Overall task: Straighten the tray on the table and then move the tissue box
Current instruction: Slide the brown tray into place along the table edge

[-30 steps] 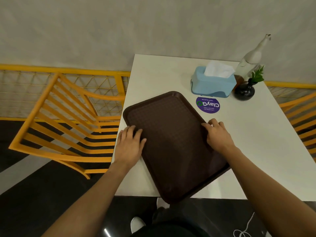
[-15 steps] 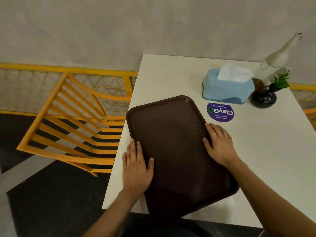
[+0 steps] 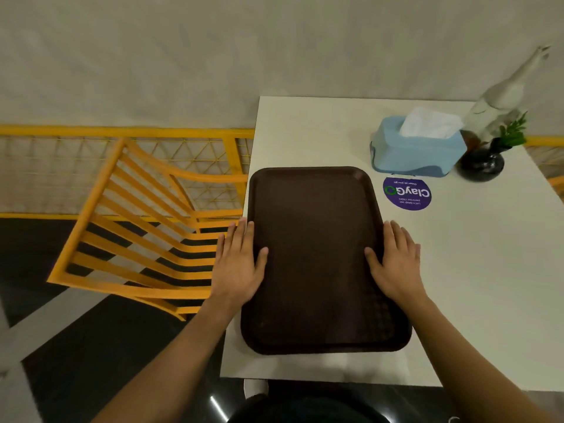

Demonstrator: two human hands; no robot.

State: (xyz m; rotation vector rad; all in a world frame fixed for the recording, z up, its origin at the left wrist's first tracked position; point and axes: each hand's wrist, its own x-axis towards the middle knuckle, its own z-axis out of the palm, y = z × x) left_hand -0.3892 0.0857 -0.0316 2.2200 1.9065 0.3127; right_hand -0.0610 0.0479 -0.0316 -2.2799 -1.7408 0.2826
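The head view is showing the left hand (image 3: 239,264) and right hand (image 3: 396,264) lying flat with fingers spread, pressing the long edges of the brown tray (image 3: 317,257) to square it with the table (image 3: 488,270), gripping nothing, while the blue tissue box (image 3: 418,151) is sitting untouched beyond its far right corner.

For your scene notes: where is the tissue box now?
Head view: tissue box at the table's far right, beside the vase, behind the sticker.

The desk (image 3: 476,270) is cut off at the right picture edge. The tissue box (image 3: 418,151) hides the white bottle's (image 3: 500,99) base; its top is blurred.
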